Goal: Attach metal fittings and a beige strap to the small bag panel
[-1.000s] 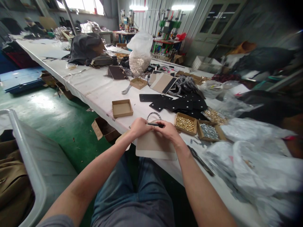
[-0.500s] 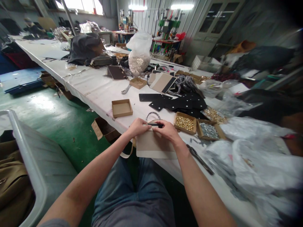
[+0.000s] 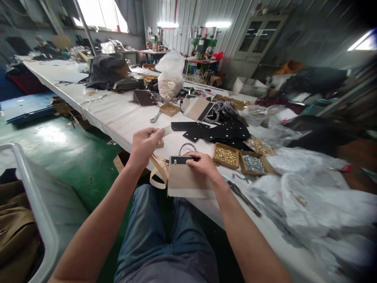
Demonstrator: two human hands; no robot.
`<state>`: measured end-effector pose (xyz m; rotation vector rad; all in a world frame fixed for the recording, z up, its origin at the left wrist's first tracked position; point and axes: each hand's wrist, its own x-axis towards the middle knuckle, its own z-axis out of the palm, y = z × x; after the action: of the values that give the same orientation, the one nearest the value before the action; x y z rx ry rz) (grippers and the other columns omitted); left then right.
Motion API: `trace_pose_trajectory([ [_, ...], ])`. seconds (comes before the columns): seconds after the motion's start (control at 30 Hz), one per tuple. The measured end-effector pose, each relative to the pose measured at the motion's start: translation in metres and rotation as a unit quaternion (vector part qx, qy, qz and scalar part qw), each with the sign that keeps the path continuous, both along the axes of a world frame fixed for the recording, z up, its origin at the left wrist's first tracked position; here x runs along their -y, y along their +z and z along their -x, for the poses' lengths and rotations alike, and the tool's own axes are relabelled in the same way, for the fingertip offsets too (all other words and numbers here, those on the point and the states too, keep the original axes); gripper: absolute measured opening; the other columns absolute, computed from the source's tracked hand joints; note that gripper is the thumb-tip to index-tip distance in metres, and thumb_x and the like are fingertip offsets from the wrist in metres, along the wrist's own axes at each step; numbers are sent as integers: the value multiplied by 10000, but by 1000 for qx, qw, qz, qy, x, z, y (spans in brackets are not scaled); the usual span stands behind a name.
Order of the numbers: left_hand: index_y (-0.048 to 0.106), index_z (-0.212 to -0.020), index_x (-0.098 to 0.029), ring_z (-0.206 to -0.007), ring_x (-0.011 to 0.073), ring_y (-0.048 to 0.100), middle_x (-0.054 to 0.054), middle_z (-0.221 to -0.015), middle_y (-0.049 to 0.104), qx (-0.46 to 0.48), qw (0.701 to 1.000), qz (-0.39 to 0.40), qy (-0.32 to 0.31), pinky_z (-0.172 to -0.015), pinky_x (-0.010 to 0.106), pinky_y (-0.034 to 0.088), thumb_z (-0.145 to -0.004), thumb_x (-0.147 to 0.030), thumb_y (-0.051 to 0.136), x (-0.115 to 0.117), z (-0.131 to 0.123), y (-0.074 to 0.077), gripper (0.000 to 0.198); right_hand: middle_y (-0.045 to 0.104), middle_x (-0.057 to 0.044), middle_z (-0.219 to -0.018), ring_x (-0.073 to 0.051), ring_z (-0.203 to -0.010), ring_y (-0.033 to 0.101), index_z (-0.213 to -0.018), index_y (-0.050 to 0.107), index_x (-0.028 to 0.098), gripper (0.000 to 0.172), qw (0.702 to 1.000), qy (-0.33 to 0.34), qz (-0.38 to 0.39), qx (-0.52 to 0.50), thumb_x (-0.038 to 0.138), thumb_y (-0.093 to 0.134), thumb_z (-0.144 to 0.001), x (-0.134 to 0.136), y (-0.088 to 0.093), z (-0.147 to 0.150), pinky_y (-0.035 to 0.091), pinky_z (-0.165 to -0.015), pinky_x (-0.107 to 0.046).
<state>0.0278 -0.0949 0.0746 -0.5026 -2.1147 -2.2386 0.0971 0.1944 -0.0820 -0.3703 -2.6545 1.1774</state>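
Note:
At the table's near edge lies a flat beige bag [image 3: 188,181] with a round grey handle [image 3: 187,145] behind it and a pale strap [image 3: 159,177] hanging at its left. A black strip [image 3: 182,159] runs along the bag's top edge, with a small silvery metal piece [image 3: 175,161] showing at its left end. My right hand [image 3: 203,163] rests on the strip's right part, fingers pressing it to the bag. Up and to the left, my left hand [image 3: 145,144] pinches a thin, pale, translucent piece [image 3: 167,130], perhaps film or paper. Behind that hand a cardboard box [image 3: 160,144] is mostly hidden.
Right of the bag stand a box of gold studs [image 3: 225,155] and a box of silver studs [image 3: 252,163]. Black pieces [image 3: 218,133] lie beyond. Scissors-like dark pliers [image 3: 244,197] and plastic bags [image 3: 306,204] lie at right. A grey bin [image 3: 51,212] stands left.
My left hand has left the bag's top edge and moved up and left, now with a thin pale piece in its fingers. The black strip now lies uncovered at its left end.

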Motion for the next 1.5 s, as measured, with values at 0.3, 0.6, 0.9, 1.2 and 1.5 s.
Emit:
trace_pose_trajectory([
  [0.3, 767, -877, -168, -522, 114, 327, -34, -602, 437, 98, 994, 11, 57, -499, 263, 237, -892, -666, 904, 45, -28, -77, 517, 872, -83, -1219, -331, -1216, 812, -1238, 930, 258, 341, 1000, -11, 4, 9, 204, 674, -1020, -9, -7, 7, 613, -1125, -457],
  [0.6, 798, -974, -124, -553, 106, 340, -33, -624, 468, 146, 989, 7, 25, -517, 244, 240, -922, -694, 917, 57, -45, -109, 585, 870, -70, -1221, -357, -1123, 808, -1229, 939, 301, 356, 999, 37, -22, 9, 290, 951, -873, -16, 6, 1, 619, -1105, -467],
  [0.9, 652, -885, -161, -535, 79, 319, -53, -648, 426, 160, 985, -38, -57, -495, 209, 221, -998, -719, 863, 65, -61, -106, 607, 873, -84, -1209, -354, -1115, 813, -1220, 933, 259, 320, 1000, 25, -11, 2, 366, 818, -941, -20, 11, 0, 616, -1065, -471],
  [1.2, 654, -976, -165, -504, 152, 644, 86, -837, 766, 156, 981, 19, -114, -479, 243, 482, -1057, -674, 716, 36, -87, -143, 519, 830, -118, -1321, -360, -1191, 764, -1425, 828, 270, 646, 963, 80, 256, -22, 727, 875, -971, 62, 38, -45, 619, -818, -407],
  [1.5, 642, -947, -188, -557, 239, 747, 163, -910, 824, 210, 967, 9, -147, -484, 312, 591, -1008, -648, 776, 15, -106, -158, 484, 821, -74, -977, -286, -906, 717, -1000, 873, 243, 404, 965, 110, 236, -15, 634, 943, -928, 90, 21, -51, 553, -789, -386],
])
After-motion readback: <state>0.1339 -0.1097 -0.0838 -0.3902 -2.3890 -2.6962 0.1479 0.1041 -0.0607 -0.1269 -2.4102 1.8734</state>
